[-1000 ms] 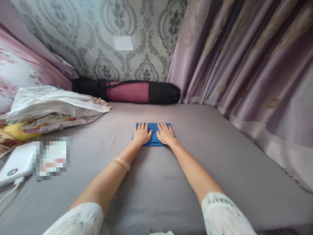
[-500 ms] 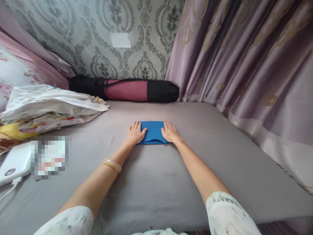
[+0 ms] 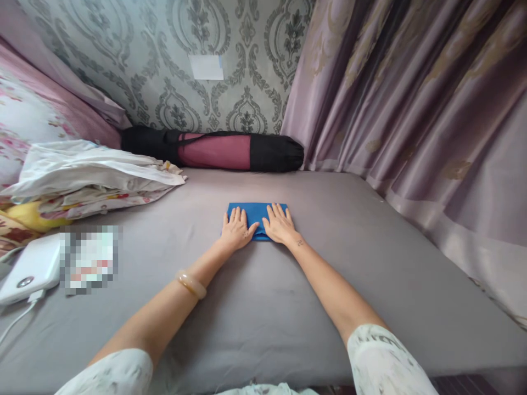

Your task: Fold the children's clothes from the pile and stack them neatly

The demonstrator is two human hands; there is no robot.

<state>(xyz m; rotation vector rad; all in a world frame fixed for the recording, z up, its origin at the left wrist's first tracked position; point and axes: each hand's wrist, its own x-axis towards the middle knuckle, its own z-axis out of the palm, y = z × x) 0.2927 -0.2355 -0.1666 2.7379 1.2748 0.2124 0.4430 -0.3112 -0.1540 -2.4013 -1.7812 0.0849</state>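
Note:
A folded blue cloth point(image 3: 257, 210) lies flat on the grey bed sheet point(image 3: 255, 307) in front of me. My left hand point(image 3: 237, 229) rests palm down on its left part, fingers stretched away from me and thumb pointing inward. On the right part lies my right hand point(image 3: 280, 224), also flat with its fingers extended. Between the two thumbs, the cloth's near edge shows a loose fold. The hands cover both near corners of the cloth.
A long black and maroon bag point(image 3: 214, 151) lies along the patterned wall. Crumpled white fabric point(image 3: 90, 170) and a yellow item point(image 3: 37, 215) are at the left. Nearer are a white power bank point(image 3: 33, 269) with a cable and a blurred-out item point(image 3: 90, 260). Purple curtains point(image 3: 370, 99) hang at the right.
Both hands have slid inward from the cloth's side edges onto its top, closer to each other. The cloth stays in place, and the view has shifted slightly.

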